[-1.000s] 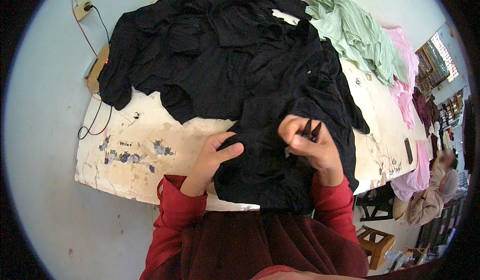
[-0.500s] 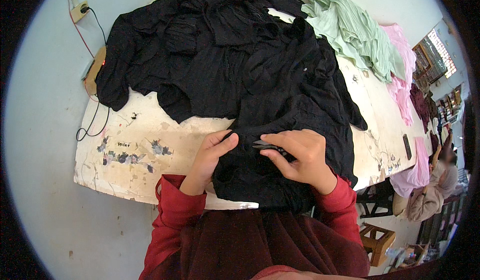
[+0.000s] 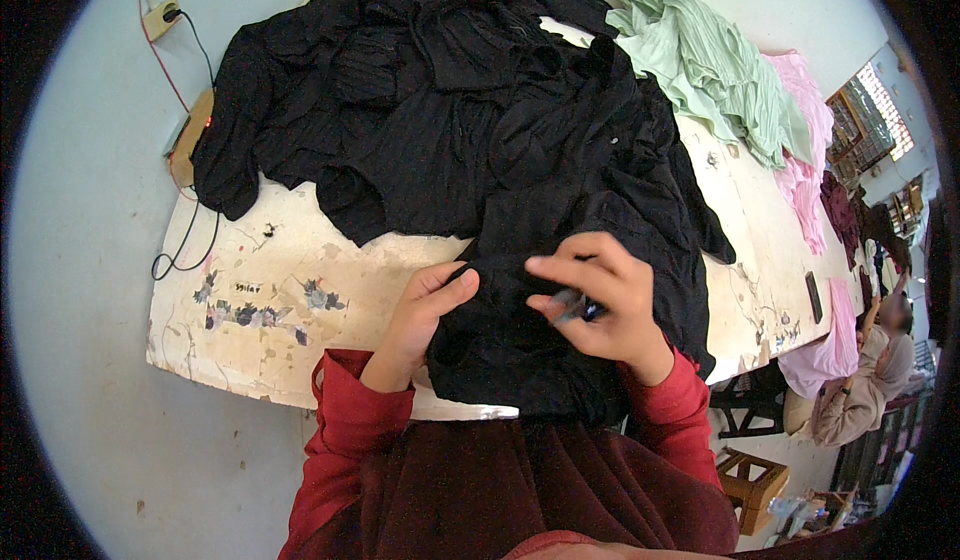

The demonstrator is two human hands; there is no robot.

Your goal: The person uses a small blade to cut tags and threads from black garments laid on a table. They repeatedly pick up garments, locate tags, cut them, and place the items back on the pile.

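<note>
Taking the middle of the view as the clock's centre, a large black crinkled-cloth garment (image 3: 400,110) is spreading in loose folds from 10 o'clock round past 12 to 5 o'clock, its near part lying between the person's hands. At 8 o'clock, the left hand (image 3: 425,305) is gripping the cloth's edge between thumb and fingers, some fingertips hiding in the black folds. Between 3 and 4 o'clock, the right hand (image 3: 610,300) is holding a small grey-bladed cutting tool (image 3: 568,306), blurred and partly covered; its thumb and index finger are standing apart, pointing towards 9 o'clock over the garment.

Beneath, a pale, worn tabletop (image 3: 270,360) is showing dark floral patches at 9 o'clock. A mint-green pleated cloth (image 3: 705,70) is heaping up between 1 and 2 o'clock, and a light pink cloth (image 3: 805,195) is lying just beyond it, between 2 and 3. A slim, dark rectangular object (image 3: 814,298) is resting near the table's edge at 3 o'clock. At 10 o'clock, a brown box with a red light (image 3: 188,142) is sitting beside the garment. Past the table, between 3 and 4 o'clock, a person in beige (image 3: 850,410) is appearing.
</note>
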